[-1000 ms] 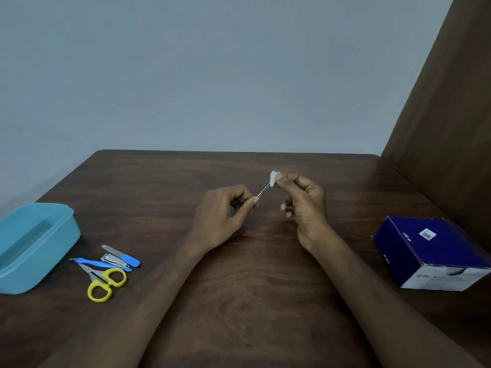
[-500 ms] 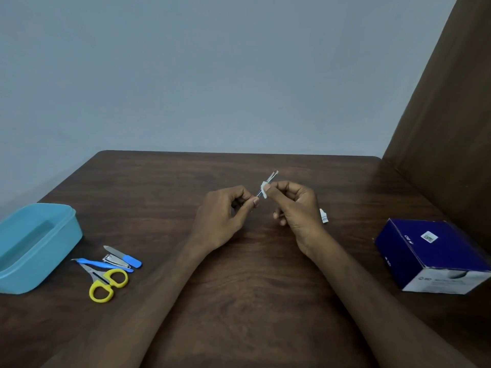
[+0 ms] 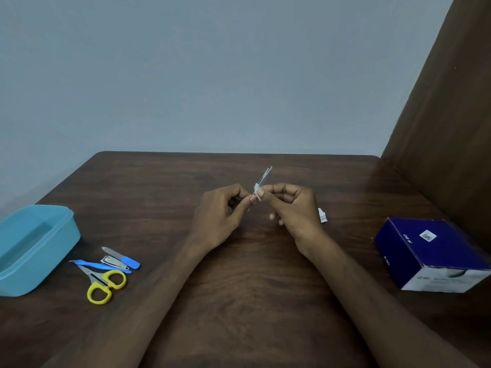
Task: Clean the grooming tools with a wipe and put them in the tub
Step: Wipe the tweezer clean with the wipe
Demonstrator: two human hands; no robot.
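Observation:
Above the middle of the table my left hand (image 3: 220,216) pinches the lower end of thin metal tweezers (image 3: 266,175), which point up and to the right. My right hand (image 3: 292,208) pinches a small white wipe (image 3: 257,189) around the tweezers, close to my left fingertips. The light blue tub (image 3: 50,235) stands at the left edge and looks empty inside. Beside it on the table lie yellow-handled scissors (image 3: 103,285), a nail clipper (image 3: 113,262), a blue-handled nail file (image 3: 125,259) and a thin blue-handled tool (image 3: 98,266).
A dark blue box (image 3: 435,251) sits at the right on the brown wooden table (image 3: 239,301). A small white wrapper (image 3: 322,215) lies just behind my right hand. A brown panel (image 3: 446,128) rises at the right; a grey wall stands behind the table.
My right hand slid the wipe down the tweezers from their tip toward my left fingers, baring the metal tip. The left hand stayed in place.

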